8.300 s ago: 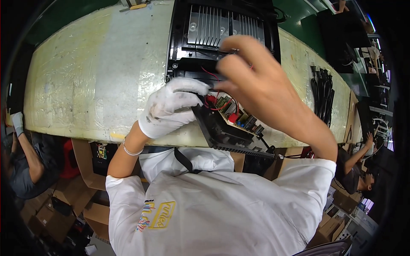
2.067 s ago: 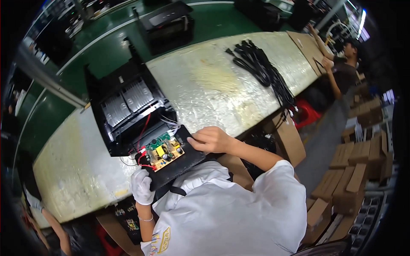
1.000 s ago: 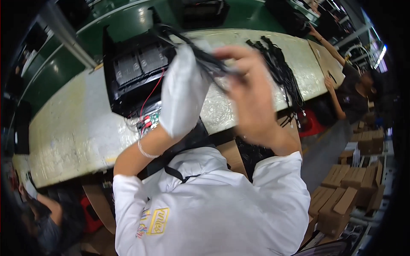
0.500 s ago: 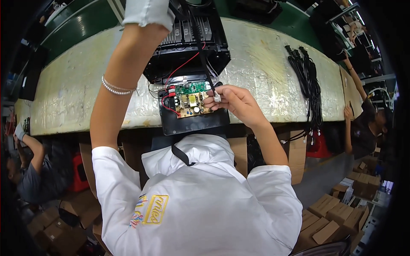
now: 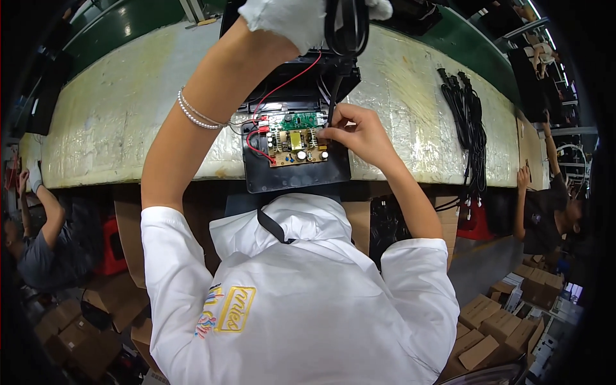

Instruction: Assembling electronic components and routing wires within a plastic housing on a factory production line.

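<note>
My left hand (image 5: 289, 20), in a white glove, is at the top edge, closed round a looped black power cable (image 5: 347, 32); part of the glove is cut off by the frame. The cable runs down to my bare right hand (image 5: 360, 135), whose thumb and forefinger pinch its end at the right edge of a circuit board. The plug itself is hidden by the fingers. That board (image 5: 296, 139), part green and part tan with red wires, lies on a black panel (image 5: 298, 181). Behind it stands an open black housing (image 5: 282, 86), partly covered by my left arm.
A bundle of black power cables (image 5: 471, 128) lies on the right of the film-covered table (image 5: 410, 122). Co-workers sit at both sides, one in a dark shirt (image 5: 539, 218) at right. Cardboard boxes (image 5: 494, 321) stand on the floor at lower right.
My left hand has moved right with the cable, over the housing. The cable's white plug, visible before above the board, is now at the board's right edge behind my right fingers.
</note>
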The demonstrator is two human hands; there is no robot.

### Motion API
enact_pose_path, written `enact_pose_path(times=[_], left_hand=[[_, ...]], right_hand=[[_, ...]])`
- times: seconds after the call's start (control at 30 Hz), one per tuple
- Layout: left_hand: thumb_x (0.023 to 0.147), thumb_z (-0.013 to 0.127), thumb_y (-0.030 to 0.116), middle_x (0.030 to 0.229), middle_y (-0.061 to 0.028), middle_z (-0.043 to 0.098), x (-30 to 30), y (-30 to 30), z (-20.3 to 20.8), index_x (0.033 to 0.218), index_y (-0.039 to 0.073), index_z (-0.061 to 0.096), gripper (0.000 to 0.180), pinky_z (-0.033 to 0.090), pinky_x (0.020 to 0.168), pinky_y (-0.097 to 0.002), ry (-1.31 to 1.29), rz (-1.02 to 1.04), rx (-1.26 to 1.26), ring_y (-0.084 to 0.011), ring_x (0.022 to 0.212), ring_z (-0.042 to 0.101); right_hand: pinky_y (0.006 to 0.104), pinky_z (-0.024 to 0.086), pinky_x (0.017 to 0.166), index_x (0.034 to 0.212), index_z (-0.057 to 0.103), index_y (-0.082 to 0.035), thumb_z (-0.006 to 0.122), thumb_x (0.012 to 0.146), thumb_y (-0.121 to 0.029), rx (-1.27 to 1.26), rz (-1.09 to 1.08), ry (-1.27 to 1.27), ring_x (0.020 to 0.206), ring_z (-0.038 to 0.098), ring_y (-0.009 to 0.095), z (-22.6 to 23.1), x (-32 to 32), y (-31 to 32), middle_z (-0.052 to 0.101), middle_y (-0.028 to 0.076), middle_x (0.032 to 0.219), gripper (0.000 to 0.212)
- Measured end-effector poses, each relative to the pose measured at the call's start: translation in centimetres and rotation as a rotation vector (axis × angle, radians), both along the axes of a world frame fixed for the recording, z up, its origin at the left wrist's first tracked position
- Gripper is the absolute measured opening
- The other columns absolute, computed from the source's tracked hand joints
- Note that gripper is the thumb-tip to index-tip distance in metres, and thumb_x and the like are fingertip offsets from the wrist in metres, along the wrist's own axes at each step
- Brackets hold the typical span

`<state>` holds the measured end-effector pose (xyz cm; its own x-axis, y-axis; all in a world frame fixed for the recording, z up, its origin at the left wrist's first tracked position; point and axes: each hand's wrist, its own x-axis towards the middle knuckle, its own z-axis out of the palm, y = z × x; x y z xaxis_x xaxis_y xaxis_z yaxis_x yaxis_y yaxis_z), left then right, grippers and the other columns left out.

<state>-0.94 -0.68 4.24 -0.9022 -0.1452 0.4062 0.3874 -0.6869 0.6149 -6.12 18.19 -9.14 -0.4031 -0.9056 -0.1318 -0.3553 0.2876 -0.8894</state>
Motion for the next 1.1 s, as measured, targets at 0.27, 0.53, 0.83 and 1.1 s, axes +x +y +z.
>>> enact_pose_path(times=[0.27, 0.53, 0.83, 1.1], left_hand=[[0.102, 0.049, 0.035, 0.073, -0.0044, 0.054, 0.1, 0.2, -0.3, 0.111, -0.001, 0.053, 0.038, 0.05, 0.061, -0.0314, -0.007, 0.132, -0.071, -0.0165, 0.063, 0.054], [0.103, 0.047, 0.031, 0.075, -0.0053, 0.055, 0.2, 0.2, -0.6, 0.113, -0.003, 0.052, 0.036, 0.052, 0.063, -0.0322, 0.034, 0.142, -0.179, -0.0164, 0.065, 0.056], [0.103, 0.047, 0.031, 0.076, -0.0055, 0.055, 0.2, -0.7, -1.8, 0.114, -0.003, 0.052, 0.036, 0.052, 0.064, -0.0327, 0.133, 0.084, -0.162, -0.0166, 0.066, 0.057], [0.104, 0.046, 0.03, 0.076, -0.0057, 0.056, -0.1, -1.6, -3.4, 0.115, -0.003, 0.052, 0.036, 0.052, 0.066, -0.0331, 0.23, 0.029, -0.146, -0.0168, 0.067, 0.057]], right_hand=[[0.0241, 0.054, 0.061, 0.086, 0.067, 0.005, 0.068, 0.085, -0.002, -0.23, -0.033, -0.052, 0.066, 0.067, 0.011, -2.3, -0.3, -0.6, 0.068, 0.007, 0.079, 0.007], [0.0238, 0.056, 0.062, 0.085, 0.067, 0.007, 0.068, 0.085, 0.0, -0.185, 0.003, 0.156, 0.07, 0.067, 0.013, -2.2, -0.1, -0.2, 0.065, 0.008, 0.082, 0.007], [0.0219, 0.052, 0.059, 0.084, 0.067, 0.006, 0.068, 0.085, 0.0, -0.192, 0.01, 0.096, 0.066, 0.064, 0.011, -2.3, -0.1, 0.4, 0.063, 0.007, 0.08, 0.007], [0.0233, 0.048, 0.06, 0.084, 0.067, 0.005, 0.069, 0.083, 0.0, -0.178, -0.001, 0.119, 0.068, 0.062, 0.012, -2.5, 0.0, 0.2, 0.062, 0.007, 0.081, 0.006]])
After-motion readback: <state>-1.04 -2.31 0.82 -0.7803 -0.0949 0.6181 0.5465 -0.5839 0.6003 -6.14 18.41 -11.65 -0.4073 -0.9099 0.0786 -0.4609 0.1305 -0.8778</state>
